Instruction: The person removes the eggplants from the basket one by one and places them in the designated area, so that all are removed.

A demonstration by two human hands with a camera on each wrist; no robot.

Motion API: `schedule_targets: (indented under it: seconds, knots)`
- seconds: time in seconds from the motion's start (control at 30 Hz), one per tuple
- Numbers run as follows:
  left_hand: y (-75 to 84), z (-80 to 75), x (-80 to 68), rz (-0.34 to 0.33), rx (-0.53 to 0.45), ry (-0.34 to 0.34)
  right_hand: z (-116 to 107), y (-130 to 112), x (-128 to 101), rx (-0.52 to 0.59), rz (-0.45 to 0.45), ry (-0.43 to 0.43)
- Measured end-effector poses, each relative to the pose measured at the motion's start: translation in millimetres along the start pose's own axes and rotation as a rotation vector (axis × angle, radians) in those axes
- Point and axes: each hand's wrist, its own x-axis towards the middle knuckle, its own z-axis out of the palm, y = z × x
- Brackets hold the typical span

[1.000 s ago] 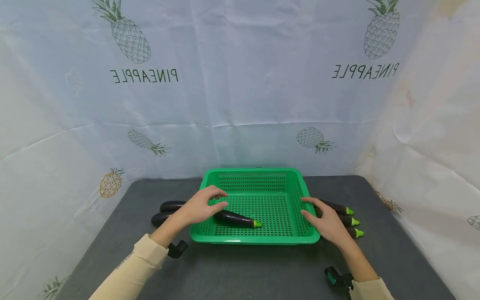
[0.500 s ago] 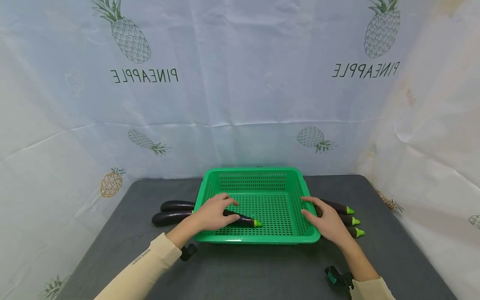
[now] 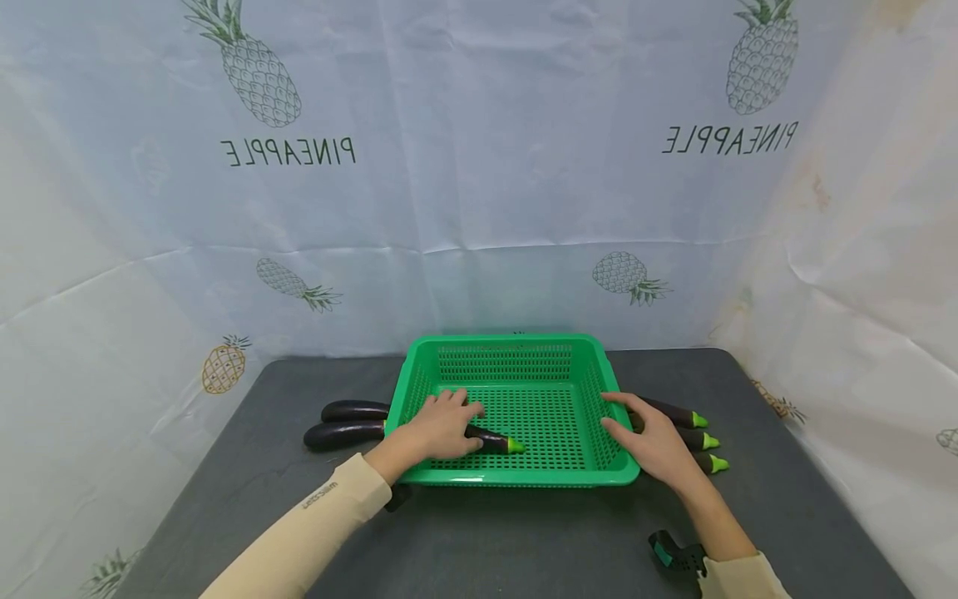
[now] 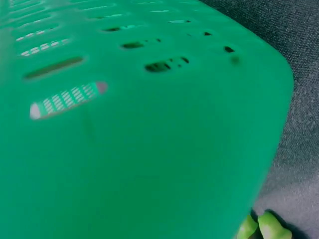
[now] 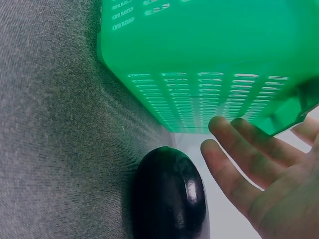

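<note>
An eggplant with a green cap lies along the near left part of a green slotted basket. My left hand is down inside the basket, its fingers bent over the far side of this eggplant and its thumb on the near side; the palm hides the thick end. At the basket's right rim, my right hand rests with thumb and fingers spread. In the right wrist view, its straight fingers extend along the outer basket wall. The basket wall blocks the left hand from the left wrist view.
Two eggplants lie left of the basket on the dark grey table. Three more eggplants lie at its right, partly behind my right hand. A pineapple-print curtain hangs behind the table.
My left hand has moved right and down into the basket, from above its left rim onto the eggplant. The right hand, basket and eggplants look unmoved.
</note>
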Motion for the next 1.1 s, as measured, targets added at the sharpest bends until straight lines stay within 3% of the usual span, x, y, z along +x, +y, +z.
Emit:
schedule_targets:
  seconds: [0.23, 0.37, 0.77, 0.97, 1.1]
  knots:
    - [6.4, 7.8, 5.5, -0.037, 0.032, -0.103, -0.8, -0.8, 0.1, -0.004, 0.0, -0.001]
    - [6.8, 11.2, 6.6, -0.042, 0.04, -0.124, -1.3, -1.2, -0.3, -0.009, -0.001, 0.001]
    - [4.8, 2.2, -0.8, 0.036, -0.051, -0.047, -1.5, -0.8, -1.8, 0.006, -0.004, -0.004]
    - [-1.4, -2.8, -11.8, 0.108, -0.096, 0.013, -0.6, 0.2, -0.5, -0.002, -0.006, -0.006]
    - [-5.9, -6.2, -19.4, 0.12, -0.16, 0.054, -0.7, 0.4, 0.0, 0.002, -0.007, -0.004]
